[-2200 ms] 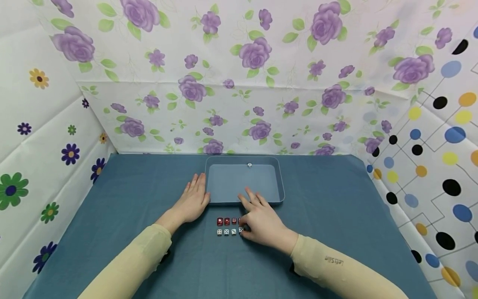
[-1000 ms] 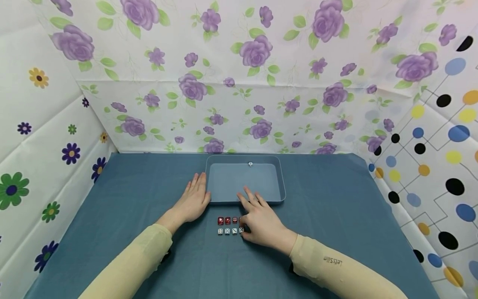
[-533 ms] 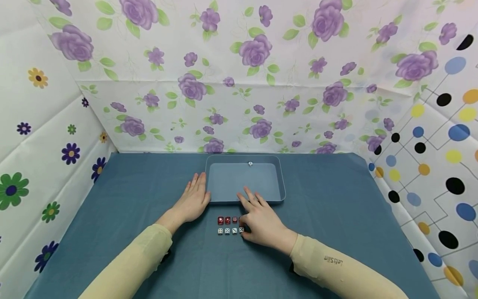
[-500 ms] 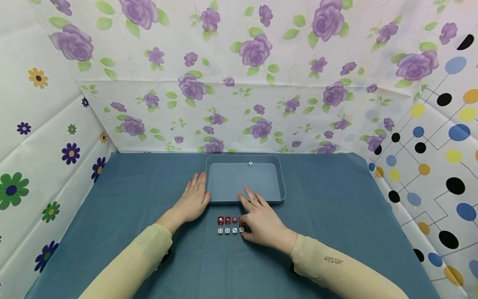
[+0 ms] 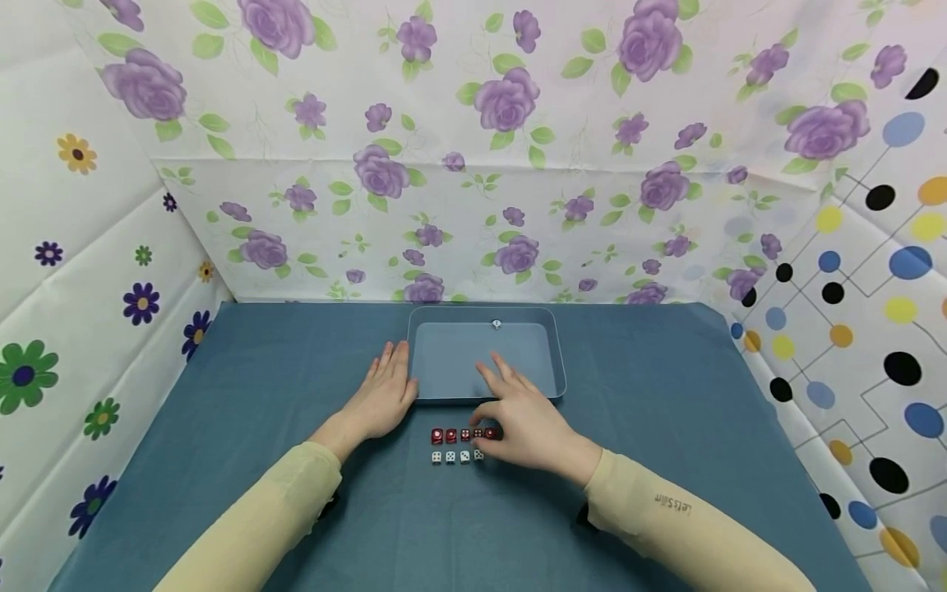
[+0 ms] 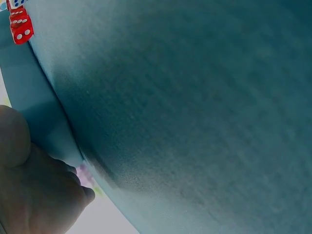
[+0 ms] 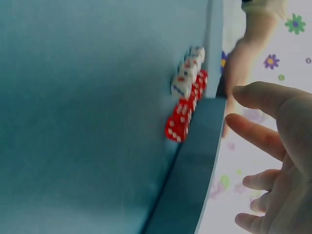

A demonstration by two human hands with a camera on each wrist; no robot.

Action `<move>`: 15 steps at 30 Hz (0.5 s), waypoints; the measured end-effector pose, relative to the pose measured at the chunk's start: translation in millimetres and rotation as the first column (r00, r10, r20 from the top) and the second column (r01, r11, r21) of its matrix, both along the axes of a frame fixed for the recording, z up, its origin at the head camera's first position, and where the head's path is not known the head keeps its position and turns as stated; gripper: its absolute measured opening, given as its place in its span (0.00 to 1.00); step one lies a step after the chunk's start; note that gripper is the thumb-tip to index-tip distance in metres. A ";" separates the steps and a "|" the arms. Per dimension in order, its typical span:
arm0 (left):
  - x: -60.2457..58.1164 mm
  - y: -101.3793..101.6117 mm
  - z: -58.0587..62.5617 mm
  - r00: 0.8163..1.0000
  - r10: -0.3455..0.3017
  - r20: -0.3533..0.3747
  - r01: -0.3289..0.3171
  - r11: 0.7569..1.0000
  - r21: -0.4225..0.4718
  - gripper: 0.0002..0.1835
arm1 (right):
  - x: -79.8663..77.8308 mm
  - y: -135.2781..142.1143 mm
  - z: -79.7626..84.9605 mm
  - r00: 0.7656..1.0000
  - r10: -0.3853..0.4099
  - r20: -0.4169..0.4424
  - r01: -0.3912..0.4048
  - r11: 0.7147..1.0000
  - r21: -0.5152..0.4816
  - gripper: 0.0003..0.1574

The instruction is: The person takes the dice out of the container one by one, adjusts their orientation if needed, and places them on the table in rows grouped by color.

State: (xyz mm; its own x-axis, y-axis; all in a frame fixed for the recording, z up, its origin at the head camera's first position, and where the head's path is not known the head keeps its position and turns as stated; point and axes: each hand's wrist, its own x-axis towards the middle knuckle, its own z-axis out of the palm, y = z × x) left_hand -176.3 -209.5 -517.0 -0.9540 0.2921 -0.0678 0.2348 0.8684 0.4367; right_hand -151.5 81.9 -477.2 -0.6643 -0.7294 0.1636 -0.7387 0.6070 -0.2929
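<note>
My left hand [image 5: 379, 401] lies flat with straight fingers against the left side of a shallow blue-grey tray [image 5: 560, 362]. My right hand [image 5: 528, 423] hovers over the right end of two rows of dice, thumb and index finger parted, nothing between them in the right wrist view. Several red dice [image 5: 451, 436] form the row nearer the tray. Several white dice [image 5: 450, 457] line up in front of them. The endmost red die [image 7: 176, 129] shows fully in the right wrist view. Inside the tray, by its far wall, sits a lone white die [image 5: 496, 325].
A blue-grey cloth [image 5: 644, 395] covers the table. Behind it hangs a curtain with purple roses [image 5: 506, 103]. Flowered and dotted sheets [image 5: 895, 370] close off the left and right sides.
The right hand has come off the white die at the row's right end and shifted slightly forward and right, uncovering the rightmost red dice. The left hand keeps its place.
</note>
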 end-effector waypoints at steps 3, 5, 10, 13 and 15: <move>-1.5 -1.0 -2.9 1.000 0.001 -0.003 0.000 1.000 0.008 0.39 | -11.5 3.4 2.2 0.999 -0.035 0.005 0.035 0.999 -0.002 0.12; -3.1 -2.1 -6.9 1.000 0.002 -0.006 -0.002 1.000 0.014 0.39 | -20.9 5.6 2.3 0.997 -0.070 0.018 0.070 0.998 0.002 0.12; -2.7 -2.5 -8.0 1.000 0.004 -0.002 -0.004 1.000 0.020 0.39 | -45.3 9.7 -0.1 0.986 -0.157 0.059 0.156 0.988 0.020 0.12; -2.1 -2.3 -7.3 1.000 0.003 0.004 -0.003 1.000 0.016 0.39 | -57.5 12.1 -1.9 0.980 -0.191 0.057 0.189 0.981 0.028 0.13; -1.7 -2.3 -6.3 1.000 0.000 0.002 0.000 1.000 0.022 0.39 | -64.4 13.7 -3.0 0.977 -0.208 0.042 0.207 0.978 0.030 0.14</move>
